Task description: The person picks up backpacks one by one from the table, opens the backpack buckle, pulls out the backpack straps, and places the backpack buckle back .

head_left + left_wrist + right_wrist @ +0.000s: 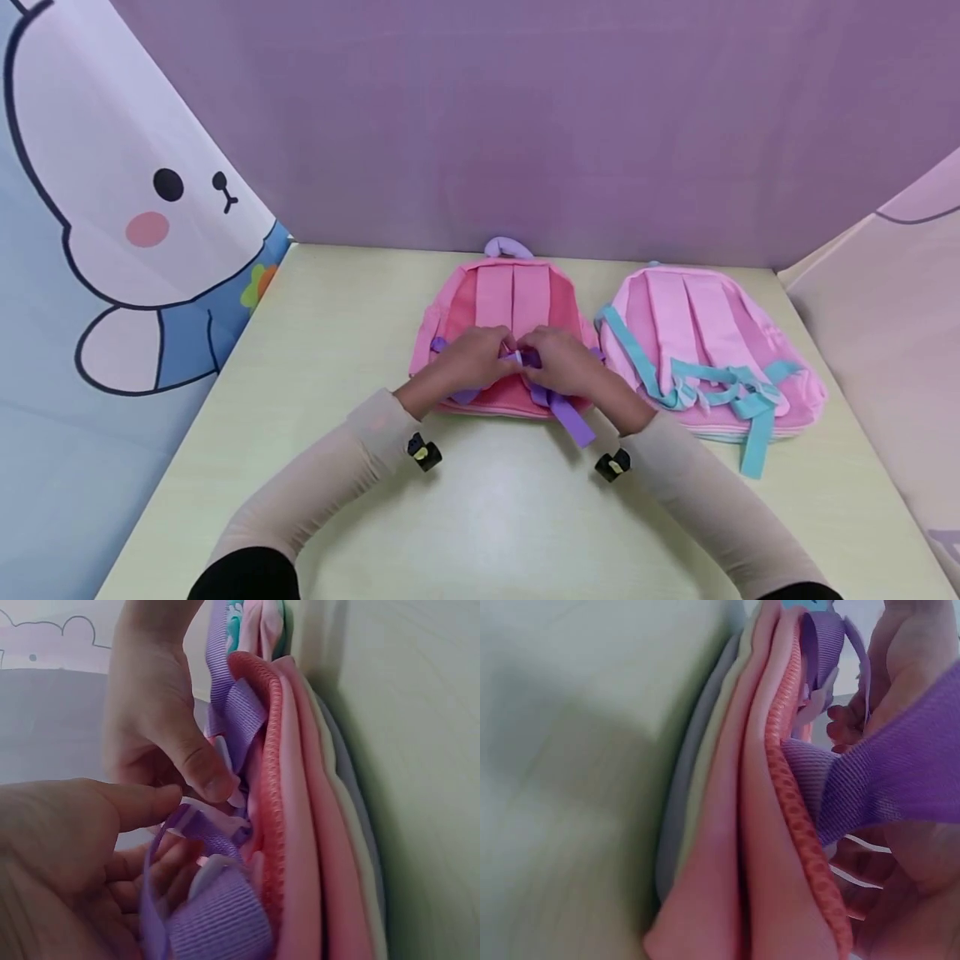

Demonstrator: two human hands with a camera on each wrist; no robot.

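A coral-pink backpack (457, 300) lies on the table with its shoulder straps facing up. Both hands meet over its lower middle. My left hand (472, 360) pinches a purple webbing strap (214, 840) between thumb and fingers, close to a pale lilac buckle piece (214, 870). From the other side, my right hand (562, 360) holds the purple strap by another pale buckle piece (229, 769), thumb on top. A loose purple strap end (573, 421) hangs past the bag's bottom edge. The right fingertips are partly hidden behind the strap in the right wrist view.
A second, lighter pink backpack (720, 333) with turquoise straps (759, 433) lies right beside the first, on the right. The pale table (330, 333) meets a purple backdrop (525, 125) behind the bags. A cartoon-printed cloth (97, 275) stands along the left.
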